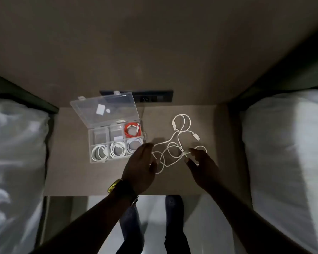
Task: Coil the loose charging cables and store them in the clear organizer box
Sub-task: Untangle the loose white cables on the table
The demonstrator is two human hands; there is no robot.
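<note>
A loose white charging cable [178, 142] sprawls in tangled loops on the brown nightstand [70, 173], its plug end lying to the right. The clear organizer box [106, 138] stands open at the left, lid tilted back. Its front row holds three coiled white cables and a back compartment holds a coiled orange cable [132, 131]. My left hand [141, 167], with a watch on the wrist, hovers over the cable's left loops, fingers apart. My right hand [202, 165] spreads over the cable's right loops, fingertips at the cord. Neither hand clearly grips it.
White bedding flanks the nightstand, one bed on the left [13, 153] and one on the right [286, 143]. A dark socket panel [154, 98] sits on the wall behind the box. My legs and the pale floor show below the nightstand's front edge.
</note>
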